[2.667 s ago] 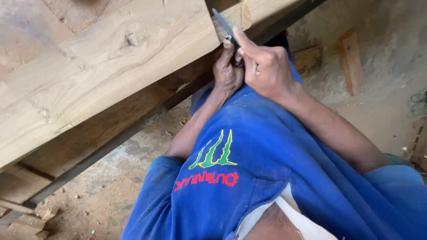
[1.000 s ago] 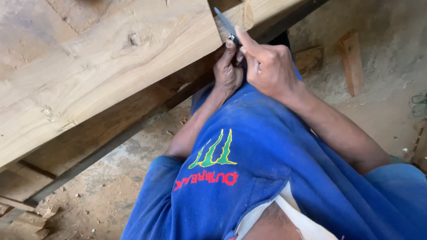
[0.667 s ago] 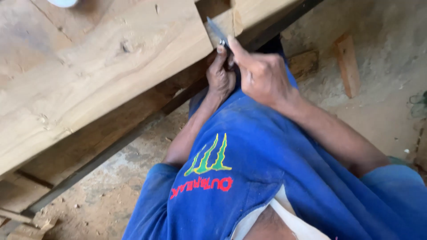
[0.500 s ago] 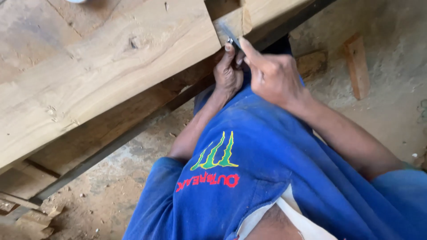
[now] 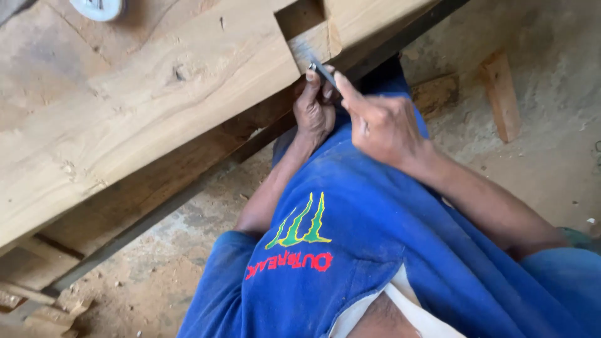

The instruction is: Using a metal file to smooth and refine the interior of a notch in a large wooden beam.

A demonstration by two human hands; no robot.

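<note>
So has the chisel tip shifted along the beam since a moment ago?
Cannot tell for sure: the camera itself moved. The chisel remains at the notch in the wooden beam, gripped by both the right hand and left hand.

A slim dark tool [image 5: 323, 73], narrow and flat like a small blade or chisel, is pinched in the right hand [image 5: 379, 122] and slants up to the left, its tip touching the pale face of the wooden beam [image 5: 156, 119] just below a square notch [image 5: 300, 15]. The left hand [image 5: 315, 109] rests against the beam's lower edge, fingertips beside the tool. The beam is thick, light-coloured, knotted and cracked, and runs diagonally across the view.
</note>
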